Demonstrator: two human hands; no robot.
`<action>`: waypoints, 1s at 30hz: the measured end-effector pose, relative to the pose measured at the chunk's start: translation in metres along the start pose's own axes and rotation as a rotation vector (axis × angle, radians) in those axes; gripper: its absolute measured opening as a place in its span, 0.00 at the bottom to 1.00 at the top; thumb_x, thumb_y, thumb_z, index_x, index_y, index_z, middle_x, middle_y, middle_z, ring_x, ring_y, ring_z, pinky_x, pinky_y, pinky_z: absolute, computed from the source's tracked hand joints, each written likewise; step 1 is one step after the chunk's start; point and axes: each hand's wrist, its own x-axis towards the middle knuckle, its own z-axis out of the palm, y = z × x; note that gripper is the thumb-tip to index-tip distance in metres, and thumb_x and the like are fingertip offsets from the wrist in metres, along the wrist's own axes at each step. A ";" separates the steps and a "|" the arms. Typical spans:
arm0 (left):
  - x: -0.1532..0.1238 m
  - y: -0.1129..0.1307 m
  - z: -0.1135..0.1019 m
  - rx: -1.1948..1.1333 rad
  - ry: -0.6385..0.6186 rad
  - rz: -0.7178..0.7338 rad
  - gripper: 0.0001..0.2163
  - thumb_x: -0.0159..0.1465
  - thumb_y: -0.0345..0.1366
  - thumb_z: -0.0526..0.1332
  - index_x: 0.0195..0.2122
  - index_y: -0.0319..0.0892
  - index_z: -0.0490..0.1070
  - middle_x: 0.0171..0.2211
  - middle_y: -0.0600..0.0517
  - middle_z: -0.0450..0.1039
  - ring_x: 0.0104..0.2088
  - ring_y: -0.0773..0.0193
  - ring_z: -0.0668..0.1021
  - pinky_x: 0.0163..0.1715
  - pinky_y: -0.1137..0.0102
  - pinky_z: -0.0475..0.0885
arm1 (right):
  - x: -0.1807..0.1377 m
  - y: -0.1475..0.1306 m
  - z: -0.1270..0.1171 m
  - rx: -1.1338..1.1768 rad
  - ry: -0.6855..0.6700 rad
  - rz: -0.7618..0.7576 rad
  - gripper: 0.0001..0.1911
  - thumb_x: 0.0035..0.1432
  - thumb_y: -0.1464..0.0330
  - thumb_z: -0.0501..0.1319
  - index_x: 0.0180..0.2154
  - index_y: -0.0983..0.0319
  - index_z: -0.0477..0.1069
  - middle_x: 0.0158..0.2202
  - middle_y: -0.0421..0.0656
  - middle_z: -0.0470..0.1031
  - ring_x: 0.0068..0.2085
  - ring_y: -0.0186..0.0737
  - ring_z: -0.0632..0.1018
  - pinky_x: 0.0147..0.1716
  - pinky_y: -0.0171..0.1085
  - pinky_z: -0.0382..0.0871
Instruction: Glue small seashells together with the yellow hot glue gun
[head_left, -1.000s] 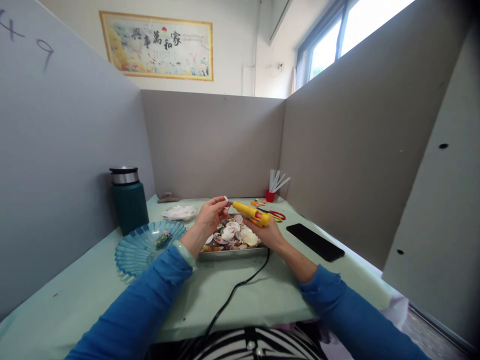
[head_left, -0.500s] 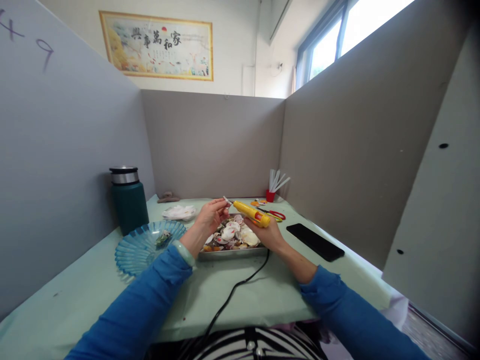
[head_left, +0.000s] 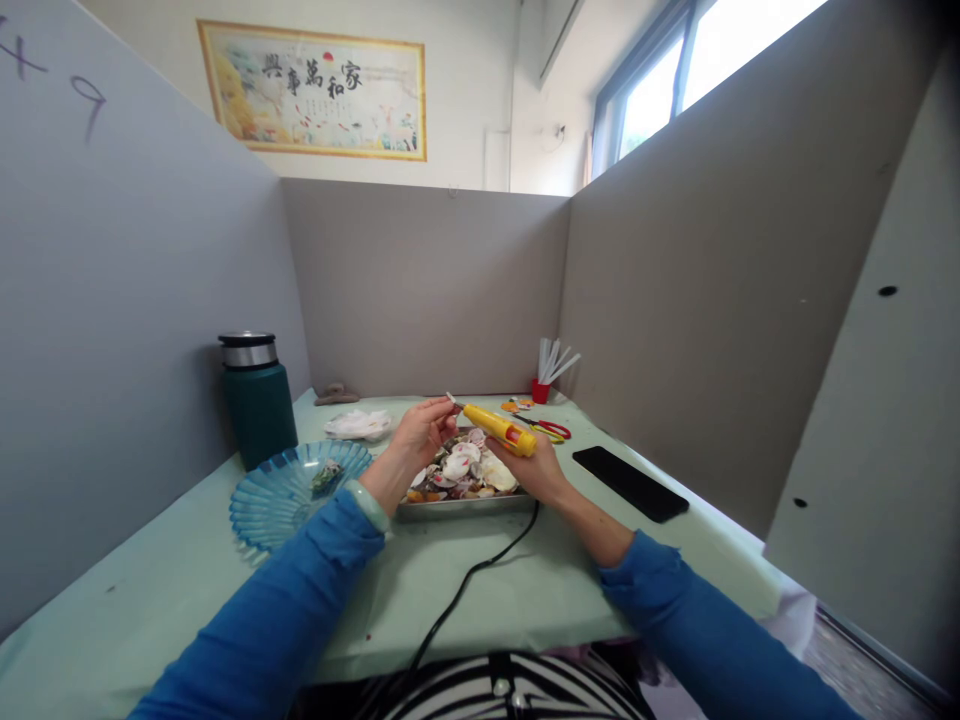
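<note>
My right hand (head_left: 534, 468) is wrapped round a yellow hot glue gun (head_left: 496, 428), its nozzle pointing left. A black cord (head_left: 469, 578) runs from it across the table to my lap. My left hand (head_left: 420, 436) pinches a small whitish piece (head_left: 451, 398) at the nozzle tip; it is too small to name, and I cannot tell whether the nozzle touches it. Beneath both hands lies a metal tray (head_left: 450, 512) heaped with seashells (head_left: 461, 462), partly hidden by my hands.
Left stand a blue glass plate (head_left: 262, 500) holding a small greenish object and a green bottle (head_left: 259, 410). White plastic (head_left: 358, 425) lies behind. To the right are scissors (head_left: 553, 431), a black phone (head_left: 630, 484) and a red cup (head_left: 540, 391) of glue sticks (head_left: 553, 360). Grey partitions (head_left: 427, 290) enclose the table.
The glue gun has shifted very slightly left and down in my right hand. My left hand keeps its place with the small piece.
</note>
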 end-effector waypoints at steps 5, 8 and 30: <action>0.001 -0.001 -0.001 -0.008 -0.010 0.006 0.05 0.51 0.24 0.65 0.30 0.34 0.70 0.24 0.53 0.72 0.19 0.75 0.70 0.21 0.77 0.69 | -0.001 0.000 0.000 0.003 -0.007 -0.007 0.15 0.54 0.58 0.61 0.34 0.63 0.74 0.29 0.42 0.75 0.29 0.37 0.73 0.30 0.33 0.67; 0.001 -0.001 -0.002 -0.011 -0.013 0.009 0.06 0.50 0.24 0.65 0.30 0.34 0.71 0.23 0.54 0.72 0.19 0.75 0.70 0.21 0.78 0.69 | -0.001 0.000 0.001 0.001 -0.005 -0.006 0.15 0.54 0.57 0.61 0.34 0.63 0.74 0.29 0.43 0.75 0.29 0.38 0.74 0.30 0.34 0.67; 0.003 -0.002 -0.004 -0.015 0.002 -0.020 0.06 0.50 0.25 0.67 0.28 0.34 0.71 0.23 0.53 0.72 0.19 0.76 0.71 0.21 0.79 0.70 | -0.002 -0.001 0.002 0.008 0.014 0.000 0.15 0.54 0.57 0.61 0.34 0.64 0.74 0.30 0.44 0.76 0.29 0.39 0.74 0.30 0.35 0.68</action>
